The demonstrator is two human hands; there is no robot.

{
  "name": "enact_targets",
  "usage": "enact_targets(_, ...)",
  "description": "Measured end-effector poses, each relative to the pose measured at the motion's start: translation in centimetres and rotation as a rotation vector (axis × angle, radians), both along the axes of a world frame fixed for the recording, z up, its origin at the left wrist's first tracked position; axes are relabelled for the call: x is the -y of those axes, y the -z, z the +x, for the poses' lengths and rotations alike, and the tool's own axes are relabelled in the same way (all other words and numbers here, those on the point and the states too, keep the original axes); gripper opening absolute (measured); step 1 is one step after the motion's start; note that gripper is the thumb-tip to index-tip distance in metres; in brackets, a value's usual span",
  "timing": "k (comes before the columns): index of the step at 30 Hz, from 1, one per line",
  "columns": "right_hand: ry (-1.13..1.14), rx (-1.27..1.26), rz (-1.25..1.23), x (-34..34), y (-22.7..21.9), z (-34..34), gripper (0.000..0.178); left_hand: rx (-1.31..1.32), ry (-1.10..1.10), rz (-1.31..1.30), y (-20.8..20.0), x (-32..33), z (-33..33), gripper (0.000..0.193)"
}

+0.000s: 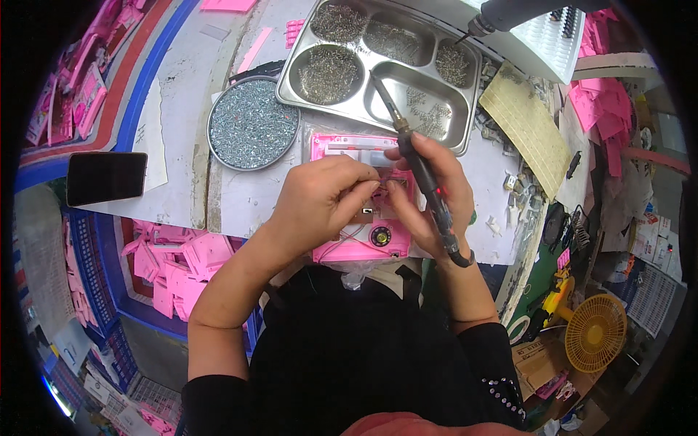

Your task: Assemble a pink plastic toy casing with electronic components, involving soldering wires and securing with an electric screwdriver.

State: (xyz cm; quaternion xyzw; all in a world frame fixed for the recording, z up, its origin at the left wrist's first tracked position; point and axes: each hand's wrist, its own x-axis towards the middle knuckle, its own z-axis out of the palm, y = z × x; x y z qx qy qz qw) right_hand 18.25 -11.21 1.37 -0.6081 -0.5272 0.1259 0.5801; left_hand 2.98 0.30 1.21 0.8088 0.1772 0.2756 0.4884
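A pink plastic housing (pixel 331 252) lies open on the bench in front of me. Inside it are a round black speaker-like part (pixel 380 235), a small brown board and thin wires. My left hand (pixel 320 196) is closed in a pinch over the housing; what its fingertips hold is too small to make out. My right hand (pixel 443 182) grips a black soldering iron (pixel 425 174) with a red light on its handle. Its metal tip points up and away, over the metal tray. The right thumb and fingertips meet close to the left fingertips, above the wires.
Beyond the housing stands a metal compartment tray (pixel 356 105) of small metal parts. Left of it is a round dish of screws (pixel 254 122), then a phone (pixel 107 179). A powered screwdriver (pixel 483 23) hangs at top right. Pink parts (pixel 182 265) fill a blue bin.
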Motion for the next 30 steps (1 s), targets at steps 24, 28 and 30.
enact_targets(24,-0.033,0.141,0.033,6.4,0.6,3.2,0.029,-0.158,-0.17,0.135,0.5,0.5,0.8,0.01)
enact_targets(28,-0.067,0.205,0.051,6.2,0.5,3.1,0.028,-0.151,-0.171,0.113,0.4,0.3,0.7,0.009)
enact_targets(30,-0.072,0.217,0.049,6.1,0.4,3.0,0.027,-0.142,-0.171,0.12,0.5,0.3,0.7,0.009)
